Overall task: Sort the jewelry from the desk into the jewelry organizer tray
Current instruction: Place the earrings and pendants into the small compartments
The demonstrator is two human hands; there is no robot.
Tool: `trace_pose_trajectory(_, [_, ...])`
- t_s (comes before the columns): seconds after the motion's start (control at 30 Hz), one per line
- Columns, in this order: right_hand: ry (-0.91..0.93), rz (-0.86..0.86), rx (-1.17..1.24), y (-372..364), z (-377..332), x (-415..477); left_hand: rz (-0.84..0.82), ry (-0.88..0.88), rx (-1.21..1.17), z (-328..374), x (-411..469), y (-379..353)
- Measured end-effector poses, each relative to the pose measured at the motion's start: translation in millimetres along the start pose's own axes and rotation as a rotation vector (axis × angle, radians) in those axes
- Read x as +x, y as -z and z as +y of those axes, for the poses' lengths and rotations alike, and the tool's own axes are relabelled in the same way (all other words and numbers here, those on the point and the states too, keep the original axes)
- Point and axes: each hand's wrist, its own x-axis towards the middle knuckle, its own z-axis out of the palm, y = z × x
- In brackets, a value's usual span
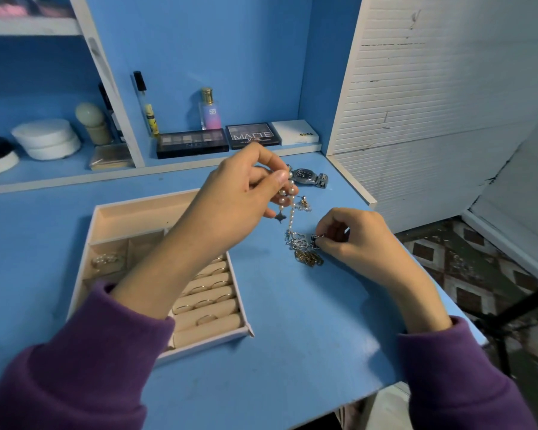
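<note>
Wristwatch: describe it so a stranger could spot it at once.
On the blue desk, find the far right corner by the white slatted panel. The wristwatch lies there: a round dark dial on a metal band, unlike the tangled chains nearby.

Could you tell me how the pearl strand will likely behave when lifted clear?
Probably floppy: the pearl strand hangs limp from the left hand. It may well snag, since its lower end meets the tangled chains the right hand pinches.

Two hands (233, 206) (351, 240), one tray (131, 217), one watch (305, 174).
</note>
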Motion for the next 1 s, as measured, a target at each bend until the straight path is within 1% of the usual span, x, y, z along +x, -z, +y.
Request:
trace_pose_trajectory(0.1, [0.009, 0.068, 0.063, 1, -2, 0, 0.009, 0.008, 0.011, 0, -2, 2])
trace_pose_trajectory(0.23, [0.016, 0.177, 0.248, 6, -9, 1, 0.024, 0.017, 0.015, 1, -5, 7])
trace_pose_trajectory(0.37, [0.030, 0.195, 0.459, 9, -23, 6, 0.056, -0.005, 0.005, 2, -9, 18])
trace_pose_trajectory(0.47, [0.081, 0.190, 0.580, 9, -43, 11, 0.092, -0.016, -0.022, 4, -14, 32])
trace_pose_trajectory(0.63, [0.173, 0.144, 0.746, 9, -88, 17, 0.172, -0.015, -0.077, 11, -30, 63])
trace_pose_trajectory(0.8, [0.253, 0.048, 0.901, 2, -133, 16, 0.245, -0.006, -0.084, 14, -53, 95])
trace_pose_trajectory(1.0, [0.300, -0.113, 0.959, -24, -167, 12, 0.319, 0.051, -0.048, 2, -80, 124])
